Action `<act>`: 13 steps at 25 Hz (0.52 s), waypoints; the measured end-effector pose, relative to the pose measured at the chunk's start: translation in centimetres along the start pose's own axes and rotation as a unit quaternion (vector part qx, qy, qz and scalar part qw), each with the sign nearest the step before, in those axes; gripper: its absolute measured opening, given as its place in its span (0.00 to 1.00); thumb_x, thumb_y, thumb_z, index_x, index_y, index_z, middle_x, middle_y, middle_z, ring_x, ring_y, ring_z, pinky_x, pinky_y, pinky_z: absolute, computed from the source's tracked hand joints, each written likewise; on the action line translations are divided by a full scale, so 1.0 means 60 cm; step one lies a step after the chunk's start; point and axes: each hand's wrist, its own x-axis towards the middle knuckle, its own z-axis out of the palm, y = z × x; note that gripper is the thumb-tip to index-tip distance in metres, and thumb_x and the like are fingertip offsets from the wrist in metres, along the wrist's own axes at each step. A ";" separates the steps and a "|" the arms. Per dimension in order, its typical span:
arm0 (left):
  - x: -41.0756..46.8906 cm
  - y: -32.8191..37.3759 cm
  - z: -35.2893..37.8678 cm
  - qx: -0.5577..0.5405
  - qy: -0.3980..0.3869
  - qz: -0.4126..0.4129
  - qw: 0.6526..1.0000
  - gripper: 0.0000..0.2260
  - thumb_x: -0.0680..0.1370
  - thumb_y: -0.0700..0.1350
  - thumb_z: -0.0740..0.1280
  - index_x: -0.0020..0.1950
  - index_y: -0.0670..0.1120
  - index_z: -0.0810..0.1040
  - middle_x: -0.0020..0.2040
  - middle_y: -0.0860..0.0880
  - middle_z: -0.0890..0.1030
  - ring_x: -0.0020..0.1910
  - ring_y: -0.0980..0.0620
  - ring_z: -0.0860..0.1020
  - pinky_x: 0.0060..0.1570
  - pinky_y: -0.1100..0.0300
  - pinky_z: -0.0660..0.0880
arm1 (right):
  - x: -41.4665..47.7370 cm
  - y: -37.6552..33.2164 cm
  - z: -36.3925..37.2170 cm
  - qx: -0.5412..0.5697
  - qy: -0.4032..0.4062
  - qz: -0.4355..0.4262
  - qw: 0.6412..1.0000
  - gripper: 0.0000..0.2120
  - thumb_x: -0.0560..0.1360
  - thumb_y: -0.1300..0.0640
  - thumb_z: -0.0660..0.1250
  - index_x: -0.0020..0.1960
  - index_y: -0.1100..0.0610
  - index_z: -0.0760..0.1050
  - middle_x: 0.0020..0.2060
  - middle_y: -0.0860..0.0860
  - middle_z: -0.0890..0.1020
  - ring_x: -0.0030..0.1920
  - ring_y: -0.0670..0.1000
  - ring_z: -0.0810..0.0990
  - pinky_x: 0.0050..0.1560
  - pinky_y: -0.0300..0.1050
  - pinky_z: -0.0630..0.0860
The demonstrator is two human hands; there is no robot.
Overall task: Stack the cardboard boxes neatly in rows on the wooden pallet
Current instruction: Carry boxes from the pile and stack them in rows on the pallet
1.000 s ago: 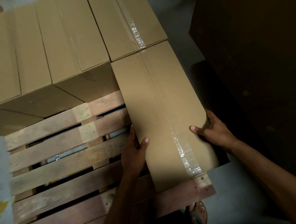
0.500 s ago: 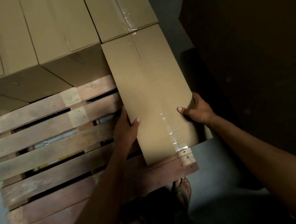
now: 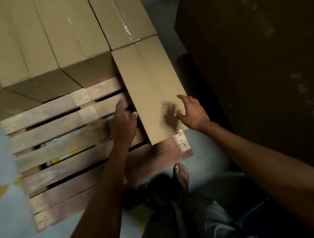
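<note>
1. Head view: the right hand (image 3: 192,113) is spread open with its fingers apart and holds nothing. It hovers just above the near right part of the cardboard box (image 3: 151,90) and throws a shadow on the box top.
2. The left hand (image 3: 123,118) is also open and relaxed and holds nothing. It sits just beside the box's left long edge; whether the thumb touches that edge cannot be determined.
3. The cardboard box lies flat along the right edge of the wooden pallet (image 3: 62,140), between the two hands. Its far end butts against the box behind (image 3: 127,20), and its near end stops short of the pallet's near corner.
4. The stacked boxes (image 3: 48,42) occupy the far part of the pallet, to the left. Bare slats remain on the near side, left of the cardboard box.
5. Assessment: placement of this box appears complete, as neither hand grips it.
6. Assessment: the row is incomplete. The next move calls for another box, set on the bare slats flush against this one's left side, with the ends in line.
</note>
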 end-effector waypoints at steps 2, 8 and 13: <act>-0.063 0.044 -0.044 -0.027 -0.004 -0.008 1.000 0.25 0.79 0.42 0.70 0.76 0.48 0.71 0.67 0.49 0.80 0.58 0.52 0.80 0.60 0.58 0.76 | -0.061 -0.031 -0.038 0.028 -0.010 -0.024 0.999 0.33 0.78 0.47 0.71 0.79 0.51 0.63 0.75 0.53 0.71 0.74 0.56 0.68 0.70 0.52 0.69; -0.261 0.112 -0.140 -0.074 0.058 -0.019 0.995 0.16 0.78 0.41 0.71 0.65 0.52 0.80 0.54 0.57 0.85 0.47 0.70 0.80 0.53 0.70 0.75 | -0.218 -0.082 -0.134 0.108 -0.031 -0.078 0.991 0.24 0.77 0.50 0.74 0.72 0.50 0.74 0.66 0.48 0.80 0.65 0.49 0.77 0.60 0.45 0.73; -0.407 0.132 -0.181 -0.158 0.141 -0.035 0.977 0.13 0.78 0.38 0.72 0.61 0.49 0.81 0.51 0.56 0.86 0.50 0.63 0.83 0.53 0.65 0.77 | -0.313 -0.097 -0.179 0.196 -0.060 -0.072 0.976 0.19 0.77 0.55 0.75 0.66 0.49 0.78 0.56 0.42 0.82 0.59 0.44 0.80 0.63 0.50 0.79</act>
